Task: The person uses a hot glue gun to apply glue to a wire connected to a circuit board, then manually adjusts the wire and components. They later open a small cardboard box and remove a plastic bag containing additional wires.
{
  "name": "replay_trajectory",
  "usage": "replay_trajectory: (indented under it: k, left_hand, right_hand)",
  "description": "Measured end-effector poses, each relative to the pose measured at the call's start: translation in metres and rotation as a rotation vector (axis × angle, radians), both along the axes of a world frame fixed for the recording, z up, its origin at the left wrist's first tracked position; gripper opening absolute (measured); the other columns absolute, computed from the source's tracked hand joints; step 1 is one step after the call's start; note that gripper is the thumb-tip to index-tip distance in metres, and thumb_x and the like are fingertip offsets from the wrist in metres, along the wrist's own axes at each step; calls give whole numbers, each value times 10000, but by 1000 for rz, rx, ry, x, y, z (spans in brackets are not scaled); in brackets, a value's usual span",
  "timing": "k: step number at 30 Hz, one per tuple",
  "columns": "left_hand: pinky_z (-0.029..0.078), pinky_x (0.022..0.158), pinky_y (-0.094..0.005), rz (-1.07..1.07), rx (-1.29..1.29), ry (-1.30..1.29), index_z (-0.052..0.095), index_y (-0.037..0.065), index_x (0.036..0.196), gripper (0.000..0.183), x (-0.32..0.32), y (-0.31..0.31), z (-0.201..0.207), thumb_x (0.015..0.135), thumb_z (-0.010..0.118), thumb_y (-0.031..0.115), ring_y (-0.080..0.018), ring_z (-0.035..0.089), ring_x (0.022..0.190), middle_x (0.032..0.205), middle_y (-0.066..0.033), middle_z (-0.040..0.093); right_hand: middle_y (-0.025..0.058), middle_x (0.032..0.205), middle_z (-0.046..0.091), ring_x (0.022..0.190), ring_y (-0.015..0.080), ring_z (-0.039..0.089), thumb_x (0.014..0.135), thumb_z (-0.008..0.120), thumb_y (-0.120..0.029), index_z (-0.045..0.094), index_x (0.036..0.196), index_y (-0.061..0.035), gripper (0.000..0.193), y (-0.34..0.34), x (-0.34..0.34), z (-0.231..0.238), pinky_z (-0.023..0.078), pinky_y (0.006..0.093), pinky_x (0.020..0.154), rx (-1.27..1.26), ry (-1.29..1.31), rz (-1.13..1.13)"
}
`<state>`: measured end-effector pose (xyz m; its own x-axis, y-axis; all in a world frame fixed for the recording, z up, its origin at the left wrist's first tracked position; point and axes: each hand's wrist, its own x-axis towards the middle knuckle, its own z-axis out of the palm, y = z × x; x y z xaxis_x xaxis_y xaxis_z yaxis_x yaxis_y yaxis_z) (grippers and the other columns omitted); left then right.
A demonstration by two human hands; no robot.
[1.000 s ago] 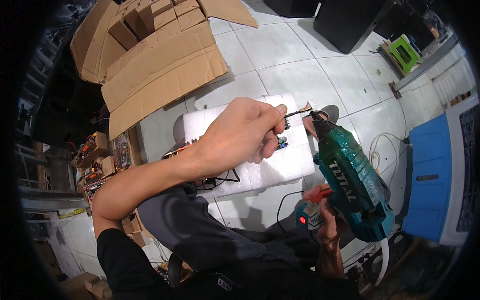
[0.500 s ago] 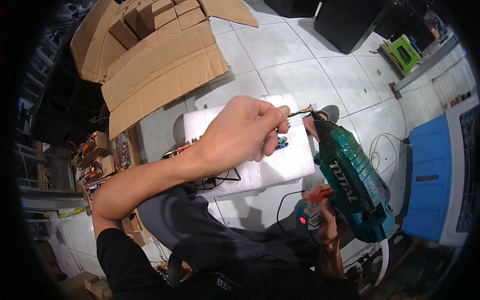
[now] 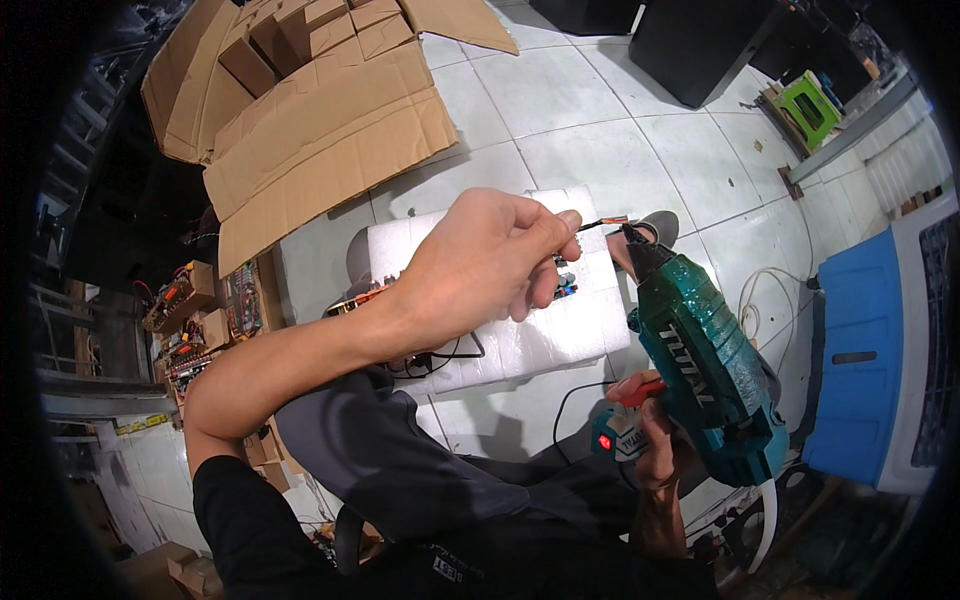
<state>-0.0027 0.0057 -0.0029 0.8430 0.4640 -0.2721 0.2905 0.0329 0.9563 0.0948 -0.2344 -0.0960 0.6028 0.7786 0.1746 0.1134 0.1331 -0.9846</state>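
My right hand (image 3: pixel 655 440) is closed round the handle of a teal hot glue gun (image 3: pixel 705 370), its fingers at the red trigger (image 3: pixel 640 393). A white glue stick (image 3: pixel 768 525) sticks out of the gun's rear. The black nozzle points up toward a small wire lead (image 3: pixel 606 222) with a reddish end, which my left hand (image 3: pixel 500 250) pinches between thumb and fingers. Below that hand lies a white foam block (image 3: pixel 540 345). A circuit board (image 3: pixel 566 287) on the foam is mostly covered by my left hand, and a black cable (image 3: pixel 470 350) loops beside my forearm.
An open cardboard box (image 3: pixel 330 150) with smaller boxes inside stands at the far left. Several circuit assemblies (image 3: pixel 190 335) lie in cartons on the left. To the right are a blue plastic bin (image 3: pixel 855 350) and a green stool (image 3: pixel 808 108). Black cabinets (image 3: pixel 700 45) stand behind.
The tip of the wire lead has turned slightly beside the nozzle; its pale end no longer shows. My hands and the glue gun have barely shifted.
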Motion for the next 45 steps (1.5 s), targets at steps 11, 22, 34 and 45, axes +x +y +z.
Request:
replay_trajectory:
  k: [11, 22, 34, 45]
  left_hand:
    - [401, 472, -233, -5, -6, -28, 645, -55, 905, 391, -1, 2, -4, 1003, 502, 295, -83, 507, 467, 586, -48, 600]
    - [409, 478, -232, -1, 13, -17, 646, -48, 902, 381, 0, 2, -3, 1001, 507, 293, -87, 516, 471, 591, -50, 601]
    - [409, 471, -233, 13, -2, -25, 646, -51, 898, 377, 0, 2, -4, 997, 516, 289, -86, 513, 467, 585, -44, 597]
    - [404, 474, -235, 20, -4, -19, 649, -52, 895, 378, 1, 0, -1, 1002, 511, 284, -85, 497, 465, 582, -37, 589]
  right_hand:
    - [144, 923, 592, 891, 240, 611, 908, 483, -165, 550, 1030, 31, 241, -5, 2, -3, 491, 406, 868, -57, 21, 46]
    - [144, 934, 593, 900, 239, 610, 914, 474, -175, 555, 1030, 32, 250, -4, 0, 4, 489, 403, 874, -85, 16, 44]
    - [145, 934, 603, 906, 240, 609, 913, 480, -196, 565, 1026, 31, 268, -2, -1, 9, 488, 402, 879, -103, 22, 35]
    - [160, 945, 602, 915, 242, 604, 892, 506, -185, 550, 1065, 57, 301, -7, 0, -1, 479, 398, 880, -83, 36, 81]
